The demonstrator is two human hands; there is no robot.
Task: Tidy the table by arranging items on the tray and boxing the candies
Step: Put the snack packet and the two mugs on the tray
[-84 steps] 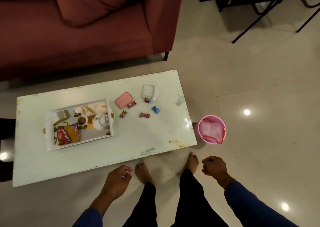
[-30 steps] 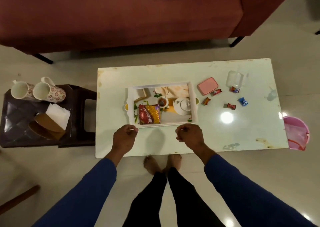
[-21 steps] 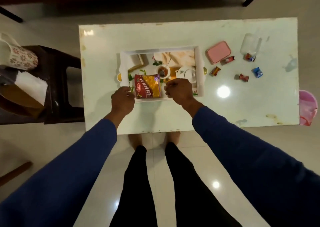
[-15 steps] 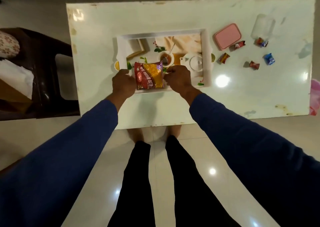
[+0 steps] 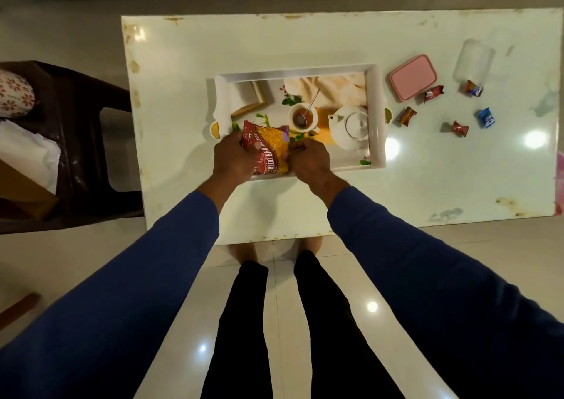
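Note:
A white tray (image 5: pixel 377 99) with a printed tea picture lies on the white table (image 5: pixel 335 197). A red and yellow snack packet (image 5: pixel 271 147) sits at the tray's near left part. My left hand (image 5: pixel 233 159) grips the packet's left edge and my right hand (image 5: pixel 308 160) grips its right edge. To the right of the tray lie a pink lid (image 5: pixel 412 77), a clear plastic box (image 5: pixel 472 61) and several wrapped candies: red ones (image 5: pixel 434 93) (image 5: pixel 406 115) (image 5: pixel 460 128), a blue one (image 5: pixel 486 118) and one (image 5: pixel 473 89) beside the box.
A dark side table (image 5: pixel 82 160) stands left of the table, with a floral mug (image 5: pixel 15 95), white napkins (image 5: pixel 29 151) and a brown piece (image 5: pixel 21 185) on it. A pink bucket (image 5: pixel 560 182) shows at the right edge. My legs stand at the table's near edge.
I walked along the table to the tray and leaned over it. Both hands reached forward from the table's near edge and closed on the snack packet's sides.

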